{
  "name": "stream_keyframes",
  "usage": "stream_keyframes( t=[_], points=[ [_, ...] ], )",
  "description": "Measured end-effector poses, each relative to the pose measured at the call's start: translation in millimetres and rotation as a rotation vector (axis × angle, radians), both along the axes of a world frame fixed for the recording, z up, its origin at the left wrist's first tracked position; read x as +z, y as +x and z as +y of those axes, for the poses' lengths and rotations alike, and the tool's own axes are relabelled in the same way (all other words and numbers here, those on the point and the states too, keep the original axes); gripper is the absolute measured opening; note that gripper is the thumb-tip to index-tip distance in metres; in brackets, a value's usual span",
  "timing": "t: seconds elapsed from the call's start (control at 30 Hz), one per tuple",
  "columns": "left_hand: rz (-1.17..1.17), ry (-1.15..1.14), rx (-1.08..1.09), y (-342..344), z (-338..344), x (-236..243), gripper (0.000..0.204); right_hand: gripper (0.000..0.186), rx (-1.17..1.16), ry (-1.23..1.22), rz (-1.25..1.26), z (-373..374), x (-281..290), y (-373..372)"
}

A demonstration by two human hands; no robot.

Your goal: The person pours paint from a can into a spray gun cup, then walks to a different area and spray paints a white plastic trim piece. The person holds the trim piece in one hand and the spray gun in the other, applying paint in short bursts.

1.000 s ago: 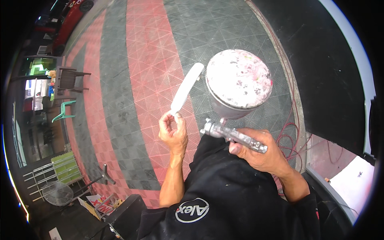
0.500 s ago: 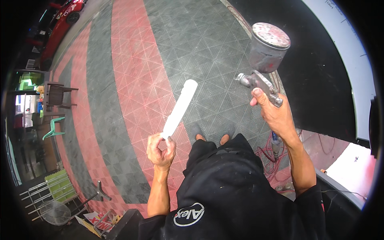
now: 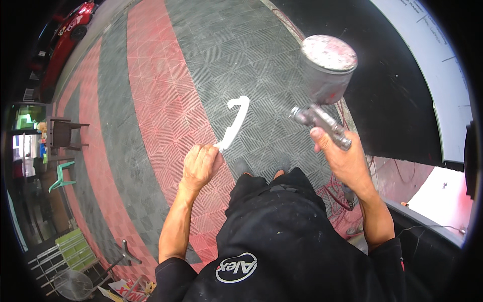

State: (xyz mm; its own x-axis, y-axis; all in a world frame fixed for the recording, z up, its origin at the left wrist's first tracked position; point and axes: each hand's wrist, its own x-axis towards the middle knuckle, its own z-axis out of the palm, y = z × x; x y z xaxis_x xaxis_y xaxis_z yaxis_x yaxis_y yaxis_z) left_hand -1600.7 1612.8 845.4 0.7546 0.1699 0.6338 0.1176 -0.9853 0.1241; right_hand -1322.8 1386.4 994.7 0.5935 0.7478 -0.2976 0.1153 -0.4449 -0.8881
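Observation:
Pinched at its near end by my left hand point(image 3: 201, 166) is a slim white part, apparently a car door handle point(image 3: 235, 126). Its hooked far end bends left, and the piece is held up over the floor. My right hand point(image 3: 347, 161) is wrapped round the grip of a metal spray gun point(image 3: 322, 123). On top of the gun sits a round grey cup point(image 3: 327, 83) whose lid is spattered white and red. The gun's nozzle faces left, toward the handle but well apart from it. My fingers hide the handle's near tip and most of the gun's grip.
Grey and red grid tiles point(image 3: 151, 85) cover the floor. A red hose point(image 3: 334, 194) lies coiled by my right leg, near a black panel point(image 3: 375, 75). Off to the left are a dark chair point(image 3: 63, 133), a green stool point(image 3: 61, 177), a fan point(image 3: 73, 284) and a red car point(image 3: 70, 30).
My left hand has moved up and turned the handle, so its hooked end now shows. The spray gun in my right hand has shifted slightly left and down.

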Motion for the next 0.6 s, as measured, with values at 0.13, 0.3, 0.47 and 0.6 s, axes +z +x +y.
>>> stream_keyframes(
  t=[0.13, 0.3, 0.47, 0.6],
  points=[
    [0.08, 0.044, -0.077, 11, 32, -4, 0.037, 0.045, 0.123, -0.065, 0.183, -6, 11, -25],
    [0.138, 0.037, -0.198, 19, 55, -13, 0.036, 0.044, 0.095, 0.18, 0.23, -6, -6, -46],
    [0.128, -0.044, -0.321, 14, 57, -6, 0.039, 0.053, -0.21, -0.265, 0.051, -13, -28, -2],
    [-0.114, -0.608, -0.281, 34, 24, -29, 0.029, 0.048, -0.778, -0.077, -0.163, -93, -113, 0]
  ],
)
